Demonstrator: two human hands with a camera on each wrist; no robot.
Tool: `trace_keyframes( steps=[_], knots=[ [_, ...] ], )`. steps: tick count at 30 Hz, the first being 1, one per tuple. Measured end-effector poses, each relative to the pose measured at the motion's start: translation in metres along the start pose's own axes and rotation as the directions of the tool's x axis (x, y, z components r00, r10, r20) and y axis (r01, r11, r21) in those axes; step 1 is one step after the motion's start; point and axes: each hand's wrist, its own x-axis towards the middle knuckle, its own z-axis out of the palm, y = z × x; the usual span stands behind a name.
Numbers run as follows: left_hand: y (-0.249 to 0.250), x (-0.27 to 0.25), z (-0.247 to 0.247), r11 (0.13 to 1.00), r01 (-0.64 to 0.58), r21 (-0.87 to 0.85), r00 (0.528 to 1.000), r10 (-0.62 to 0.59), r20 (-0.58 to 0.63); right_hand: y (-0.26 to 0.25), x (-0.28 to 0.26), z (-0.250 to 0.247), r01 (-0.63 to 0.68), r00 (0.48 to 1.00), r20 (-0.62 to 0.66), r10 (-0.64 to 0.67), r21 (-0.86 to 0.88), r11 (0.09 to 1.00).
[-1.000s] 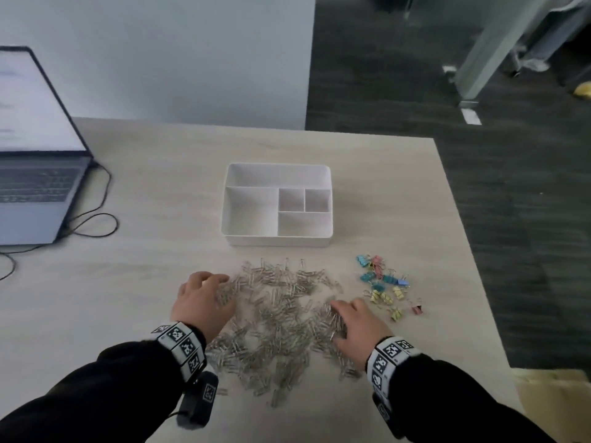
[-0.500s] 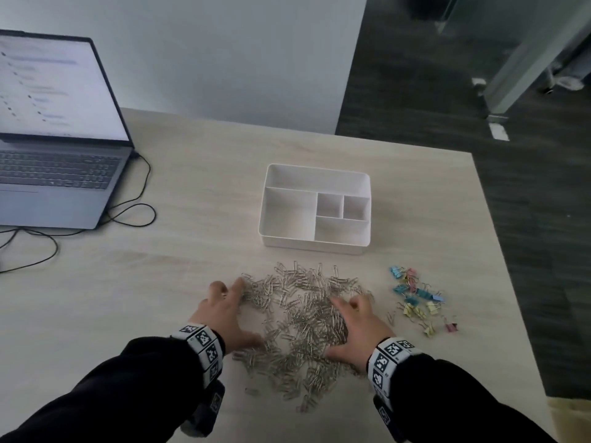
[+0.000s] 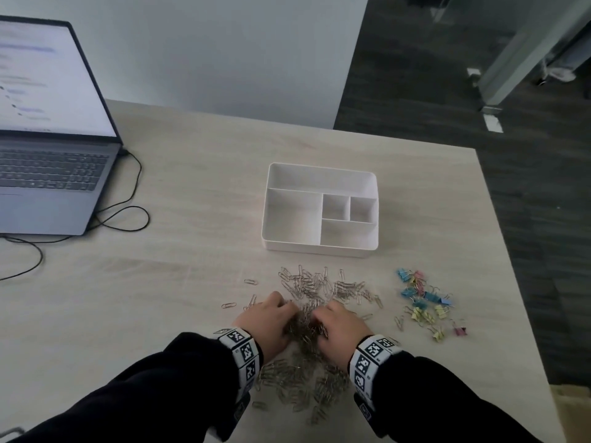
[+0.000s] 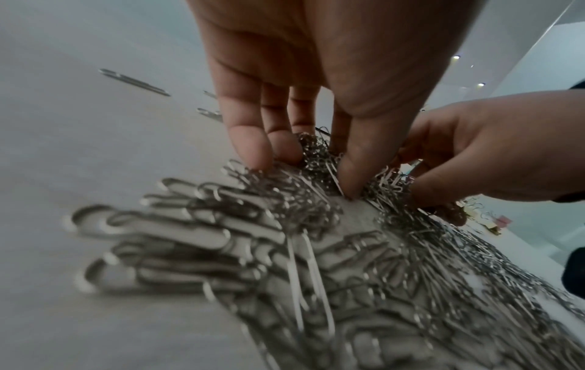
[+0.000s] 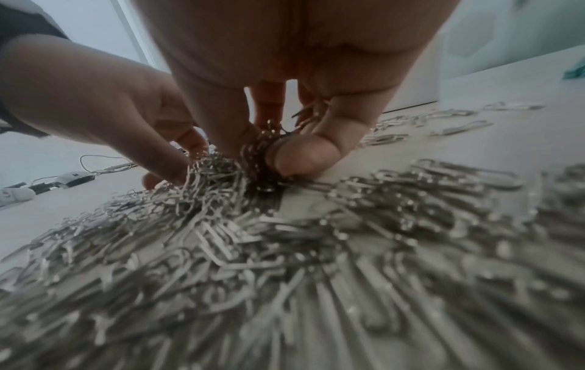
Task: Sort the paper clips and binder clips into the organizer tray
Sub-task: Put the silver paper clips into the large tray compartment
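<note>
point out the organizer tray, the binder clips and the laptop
organizer tray [image 3: 318, 248]: head view, near front wall
binder clips [image 3: 422, 302]: head view, middle of the coloured cluster
laptop [image 3: 48, 174]: head view, on the keyboard

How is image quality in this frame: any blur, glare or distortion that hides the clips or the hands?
Head view: dim, even light; laptop screen blown out; paper clips, binder clips and organizer tray readable. Left wrist view: near clips smeared, left hand sharp, strong wide-angle stretch. Right wrist view: foreground clips blurred, right hand looms.
</note>
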Motion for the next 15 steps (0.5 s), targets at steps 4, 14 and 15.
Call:
trace_keyframes(
  steps=[4, 14, 15],
  knots=[
    [-0.010, 0.007, -0.006, 0.996, -0.006, -0.085, 1.000, 0.008, 0.018, -0.001, 0.006, -0.005, -0.034, 0.999, 0.029, 0.032, 0.094, 0.995],
    [-0.030, 0.013, -0.035, 0.785, 0.090, -0.613, 0.990, -0.136, -0.028, -0.006, 0.019, -0.030, -0.171, 0.981, 0.001, 0.196, 0.491, 0.854],
    [-0.030, 0.014, -0.041, 0.749, 0.095, -0.656, 0.988, -0.152, -0.030, -0.009, 0.022, -0.035, -0.178, 0.978, 0.002, 0.209, 0.531, 0.828]
  ],
)
